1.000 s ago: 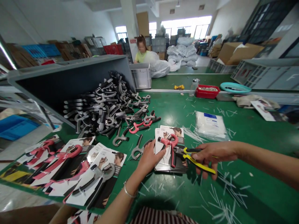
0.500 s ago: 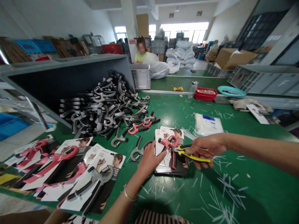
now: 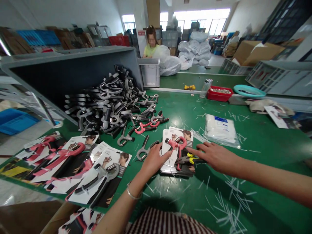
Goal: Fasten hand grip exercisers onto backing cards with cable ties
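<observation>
My left hand [image 3: 156, 159] lies flat on the near edge of a stack of printed cards [image 3: 167, 165], just right of a loose grey hand grip exerciser [image 3: 145, 150]. A pink-and-black hand grip [image 3: 176, 144] rests on that stack. Yellow-handled pliers [image 3: 190, 159] lie on the stack's right side, their jaws partly under the pink grip. My right hand [image 3: 216, 157] hovers just right of them, fingers spread and holding nothing. Several carded grips [image 3: 63, 159] lie to the left.
A heap of black-and-grey grips [image 3: 109, 110] slumps from a grey bin [image 3: 73, 65]. White offcuts litter the green bench mat [image 3: 219, 191]. A white bagged packet [image 3: 220, 130] lies right. Beyond stand a red tray [image 3: 218, 93], a grey crate [image 3: 149, 72], and a co-worker [image 3: 151, 45].
My right hand has let go of the yellow-handled pliers, which now lie on the card stack. That hand has opened and moved slightly right. My left hand stays in place.
</observation>
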The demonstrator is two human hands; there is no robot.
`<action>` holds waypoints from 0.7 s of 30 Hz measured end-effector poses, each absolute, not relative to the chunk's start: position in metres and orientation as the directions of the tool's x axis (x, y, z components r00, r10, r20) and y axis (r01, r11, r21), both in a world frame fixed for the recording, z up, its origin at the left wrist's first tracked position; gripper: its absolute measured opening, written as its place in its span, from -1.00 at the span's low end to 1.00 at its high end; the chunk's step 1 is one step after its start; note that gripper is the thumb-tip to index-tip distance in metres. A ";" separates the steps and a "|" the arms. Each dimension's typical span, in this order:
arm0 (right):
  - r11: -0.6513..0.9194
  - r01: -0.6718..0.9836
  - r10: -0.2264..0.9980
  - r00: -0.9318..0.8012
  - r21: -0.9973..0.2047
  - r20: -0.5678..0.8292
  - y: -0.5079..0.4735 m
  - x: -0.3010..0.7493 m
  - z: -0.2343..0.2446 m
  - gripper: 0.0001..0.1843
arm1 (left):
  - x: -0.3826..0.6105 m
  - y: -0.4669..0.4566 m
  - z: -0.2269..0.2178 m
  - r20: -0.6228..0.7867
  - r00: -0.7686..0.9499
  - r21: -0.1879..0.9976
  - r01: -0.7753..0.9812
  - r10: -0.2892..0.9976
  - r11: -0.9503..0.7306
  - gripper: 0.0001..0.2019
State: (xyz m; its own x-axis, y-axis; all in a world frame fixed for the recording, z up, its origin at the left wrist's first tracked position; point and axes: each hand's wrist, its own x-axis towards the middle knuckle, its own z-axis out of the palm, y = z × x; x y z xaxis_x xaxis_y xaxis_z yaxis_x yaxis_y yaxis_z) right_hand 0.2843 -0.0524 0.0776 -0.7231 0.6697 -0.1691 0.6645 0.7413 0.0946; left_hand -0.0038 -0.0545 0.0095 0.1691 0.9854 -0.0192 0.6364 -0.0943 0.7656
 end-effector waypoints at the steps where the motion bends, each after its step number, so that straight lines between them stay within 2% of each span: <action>1: 0.745 0.642 0.663 -0.743 0.181 -0.096 -0.051 0.286 0.075 -0.20 | -0.004 -0.055 0.011 -0.018 0.163 0.762 0.641 0.986 -0.092 -0.44; 3: 0.735 0.621 0.642 -0.766 0.272 0.015 -0.048 0.285 0.071 -0.12 | -0.003 -0.055 0.014 -0.021 0.153 0.765 0.639 0.988 -0.083 -0.45; 6: 0.731 0.619 0.623 -0.777 0.286 0.090 -0.047 0.277 0.065 -0.08 | -0.003 -0.056 0.014 -0.019 0.151 0.774 0.628 0.988 -0.081 -0.44; 12: 0.709 0.662 0.656 -0.746 0.244 0.118 -0.049 0.266 0.050 -0.09 | -0.006 -0.058 0.007 0.041 0.180 0.786 0.602 0.983 -0.143 -0.49; 21: 0.705 0.654 0.656 -0.748 0.275 0.101 -0.047 0.256 0.050 -0.13 | -0.007 -0.057 0.002 0.038 0.167 0.787 0.603 0.985 -0.132 -0.49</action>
State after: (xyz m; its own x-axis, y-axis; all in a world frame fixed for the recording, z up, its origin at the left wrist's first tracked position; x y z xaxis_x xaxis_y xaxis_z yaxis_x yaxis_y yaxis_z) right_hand 0.2561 -0.0475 0.0505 -0.7483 0.6557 0.1009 0.6544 0.7046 0.2745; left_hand -0.0070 -0.0571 0.0025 0.1669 0.9852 0.0379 0.6025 -0.1323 0.7871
